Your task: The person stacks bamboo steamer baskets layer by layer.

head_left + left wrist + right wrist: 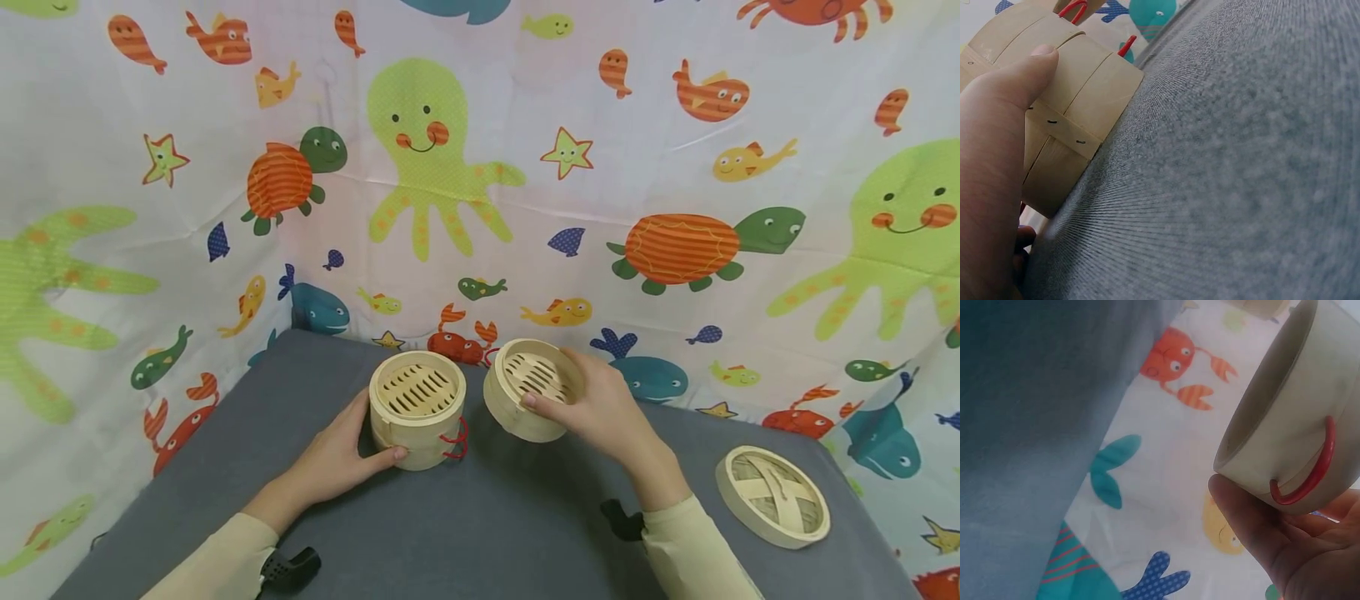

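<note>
A round bamboo steamer basket [418,421] with a slatted base and red loop handles stands on the grey table. My left hand [330,458] grips it from the left, thumb across its front wall and the other fingers behind, mostly hidden. In the left wrist view, the thumb [1038,65] lies over the wooden side of the basket. A second steamer basket [504,410], tilted and raised off the table, is held by my right hand [607,408] at its right side. Its red handle [1319,472] shows close to the fingers in the right wrist view.
A bamboo steamer lid [783,500] with a woven top lies at the right of the grey table [450,542]. A white curtain [525,275] printed with sea animals hangs along the back and sides of the table.
</note>
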### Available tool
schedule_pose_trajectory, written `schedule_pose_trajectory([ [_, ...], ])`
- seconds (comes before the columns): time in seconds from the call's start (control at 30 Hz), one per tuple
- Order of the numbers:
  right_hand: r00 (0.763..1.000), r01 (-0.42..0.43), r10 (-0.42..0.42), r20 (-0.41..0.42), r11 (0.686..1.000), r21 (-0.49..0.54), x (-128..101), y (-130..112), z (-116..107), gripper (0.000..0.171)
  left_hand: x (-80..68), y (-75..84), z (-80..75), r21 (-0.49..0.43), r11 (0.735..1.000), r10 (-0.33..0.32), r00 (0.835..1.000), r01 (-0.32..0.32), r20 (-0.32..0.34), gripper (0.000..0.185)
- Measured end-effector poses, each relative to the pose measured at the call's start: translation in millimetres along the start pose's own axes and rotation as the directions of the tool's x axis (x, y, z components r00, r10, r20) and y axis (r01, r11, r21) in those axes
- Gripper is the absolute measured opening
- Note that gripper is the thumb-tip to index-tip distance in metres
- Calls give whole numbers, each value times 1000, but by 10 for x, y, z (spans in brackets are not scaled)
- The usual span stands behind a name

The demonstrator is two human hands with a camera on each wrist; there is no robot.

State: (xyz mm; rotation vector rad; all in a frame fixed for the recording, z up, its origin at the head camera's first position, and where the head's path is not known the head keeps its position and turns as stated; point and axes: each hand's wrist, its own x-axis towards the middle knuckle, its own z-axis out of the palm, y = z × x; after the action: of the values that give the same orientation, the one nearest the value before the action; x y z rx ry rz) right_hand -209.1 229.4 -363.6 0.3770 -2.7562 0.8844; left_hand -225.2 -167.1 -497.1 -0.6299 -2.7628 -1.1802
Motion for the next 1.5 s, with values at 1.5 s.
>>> schedule_pose_trajectory([
  [1.5,991,123,-126,54,991,56,316,-440,279,94,8,18,4,-7,1000,-11,1000,11,4,122],
])
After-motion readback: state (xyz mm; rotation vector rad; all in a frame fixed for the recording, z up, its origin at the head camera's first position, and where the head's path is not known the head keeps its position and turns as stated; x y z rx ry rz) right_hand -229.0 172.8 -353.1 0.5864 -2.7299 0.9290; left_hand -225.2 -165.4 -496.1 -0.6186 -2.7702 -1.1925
